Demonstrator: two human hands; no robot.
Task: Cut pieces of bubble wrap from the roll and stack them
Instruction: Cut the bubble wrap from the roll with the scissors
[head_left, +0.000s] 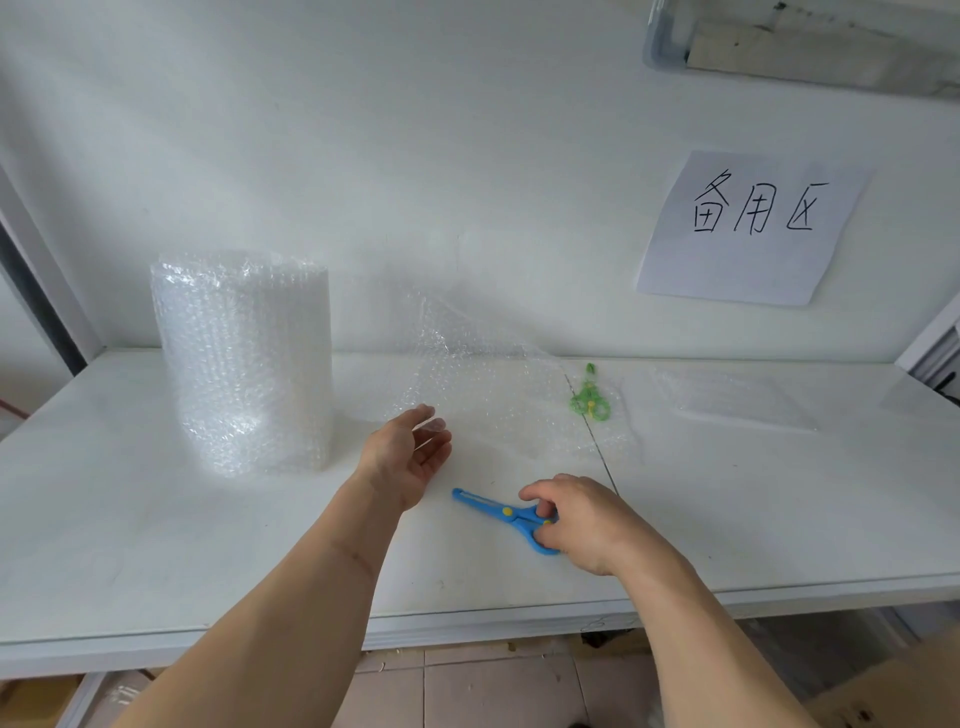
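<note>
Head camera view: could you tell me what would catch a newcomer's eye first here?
The tall bubble wrap roll stands upright at the table's left. Near the front edge, the right hand grips the blue scissors, beside the open left hand. A handwritten paper sign hangs on the wall at right.

One roll of bubble wrap (244, 364) is counted on the one white table (156, 545). Two pairs of scissors are seen: one blue pair (506, 514) and one green pair (590, 401) (the green one lying under the unrolled sheet (483, 379)). One flat stack of cut pieces (737, 397) is counted, its number of layers unreadable. One paper sign (753, 226) is fixed to the wall. Two hands are shown, left (410, 457) and right (576, 519).
</note>
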